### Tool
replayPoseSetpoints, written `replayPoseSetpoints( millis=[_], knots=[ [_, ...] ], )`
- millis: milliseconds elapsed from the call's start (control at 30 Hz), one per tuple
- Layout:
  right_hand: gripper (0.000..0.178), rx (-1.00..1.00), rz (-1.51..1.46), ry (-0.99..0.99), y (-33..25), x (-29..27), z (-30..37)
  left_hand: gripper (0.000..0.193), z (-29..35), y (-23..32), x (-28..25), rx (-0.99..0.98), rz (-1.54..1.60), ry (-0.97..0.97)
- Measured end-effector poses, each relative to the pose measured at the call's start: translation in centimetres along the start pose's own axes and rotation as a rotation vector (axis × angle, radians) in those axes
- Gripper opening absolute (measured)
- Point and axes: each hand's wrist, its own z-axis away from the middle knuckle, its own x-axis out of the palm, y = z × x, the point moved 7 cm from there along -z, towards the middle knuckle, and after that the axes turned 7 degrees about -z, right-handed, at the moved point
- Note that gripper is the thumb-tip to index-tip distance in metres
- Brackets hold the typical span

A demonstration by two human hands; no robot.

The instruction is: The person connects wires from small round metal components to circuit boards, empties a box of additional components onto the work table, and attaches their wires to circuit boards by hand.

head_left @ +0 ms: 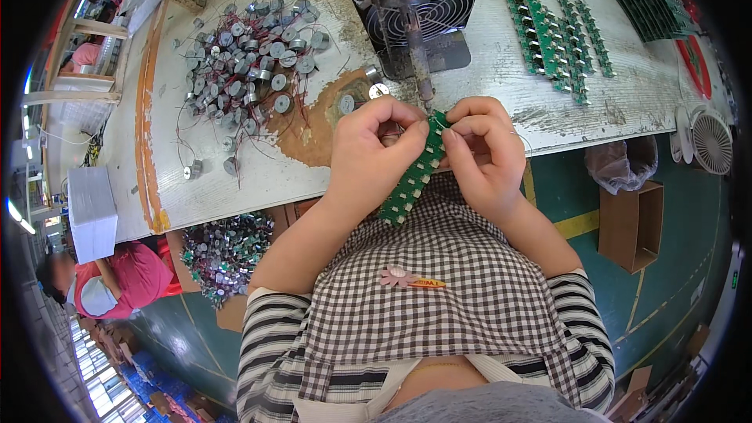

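at centre of frame, pinching a green circuit-board strip [418, 175] near its upper end with left hand [374, 149] and right hand [487, 153]; judged light, stiff, brittle; best held by bare edges.

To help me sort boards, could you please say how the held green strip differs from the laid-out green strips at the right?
The held strip is a single board at the left hand and right hand; the laid-out strips are several, side by side.
The held strip reaches past the tabletop's near edge, while the laid-out strips rest on it.
Both are green, dotted with pale spots.
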Motion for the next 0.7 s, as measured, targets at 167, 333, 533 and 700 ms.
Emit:
replayPoseSetpoints(
  millis=[167,333,533,700],
  knots=[
    [0.010,-0.015,0.055,-0.025,-0.1,0.4,-0.6,0.007,-0.4,0.2,-0.3,0.040,-0.092,0.007],
    [0.012,-0.110,0.109,-0.053,-0.9,0.6,-0.9,0.009,-0.4,0.1,-0.5,-0.005,-0.099,-0.026],
    [0.013,-0.057,0.045,-0.061,-0.3,0.7,-0.2,0.006,0.1,0.4,-0.4,0.039,-0.109,0.017],
    [0.013,-0.018,0.022,-0.044,0.2,0.6,0.2,0.011,-0.2,0.6,-1.0,0.029,-0.127,-0.022]
  ],
)
